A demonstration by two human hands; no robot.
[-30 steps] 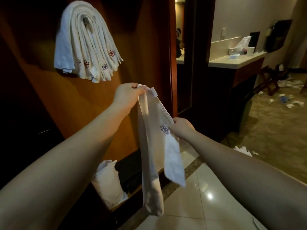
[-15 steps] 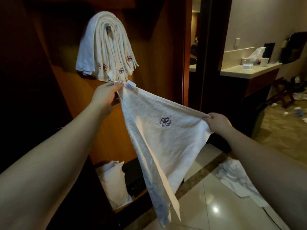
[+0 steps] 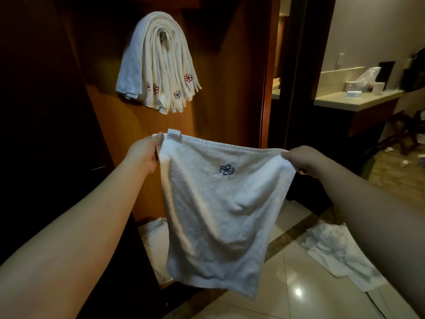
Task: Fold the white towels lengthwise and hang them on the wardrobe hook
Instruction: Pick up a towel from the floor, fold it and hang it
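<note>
A white towel [image 3: 213, 215] with a blue flower emblem hangs spread flat in front of me. My left hand [image 3: 143, 153] pinches its top left corner beside a small white label. My right hand [image 3: 301, 160] pinches the top right corner. Above, on the wooden wardrobe panel, several folded white towels [image 3: 158, 63] with red and blue emblems hang draped over a hook [image 3: 163, 34], which is mostly hidden under them.
More white towels lie crumpled on the tiled floor [image 3: 333, 252] at the right. A white bag [image 3: 154, 245] sits in the wardrobe's bottom, partly behind the held towel. A counter [image 3: 354, 100] with small items stands at the right, litter on the carpet beyond.
The towel, first hanging bunched and narrow, has been pulled open. My right hand moved out to the right along the top edge; my left hand dropped lower.
</note>
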